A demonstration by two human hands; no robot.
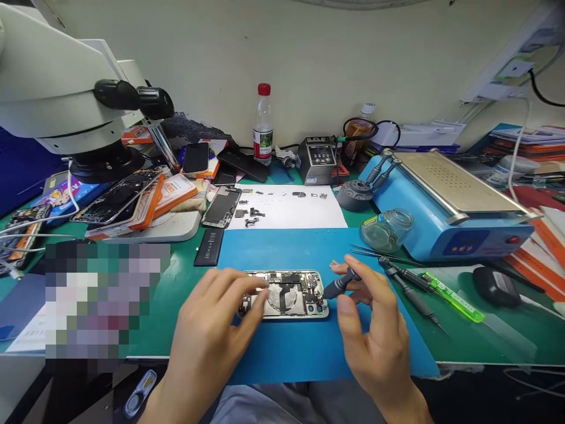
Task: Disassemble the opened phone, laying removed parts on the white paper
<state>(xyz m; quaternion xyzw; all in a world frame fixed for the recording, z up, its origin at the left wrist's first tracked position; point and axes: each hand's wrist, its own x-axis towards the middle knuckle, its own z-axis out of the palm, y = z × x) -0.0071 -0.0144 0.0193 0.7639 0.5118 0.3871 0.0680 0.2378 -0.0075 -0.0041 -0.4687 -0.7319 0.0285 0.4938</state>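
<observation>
An opened phone housing (283, 296) lies on the blue mat (291, 365), showing its circuit parts, a round charging coil and camera openings at the right end. My left hand (216, 324) is over its left end, thumb and index tips close together in a pinch. Whatever is between those tips, if anything, is too small to make out. In my right hand (375, 330) is a dark grey screwdriver (339, 285), tilted, its lower end at the housing's right end. Whether its tip touches a screw is hidden.
A white sheet (291, 212) holds small phone parts behind the mat. A battery (209, 247) and phone screen (223, 207) lie left. Right are a glass jar (387, 229), tweezers (375, 253), a green-handled tool (454, 297) and a blue heating machine (441, 229). A microscope (70, 100) overhangs the left.
</observation>
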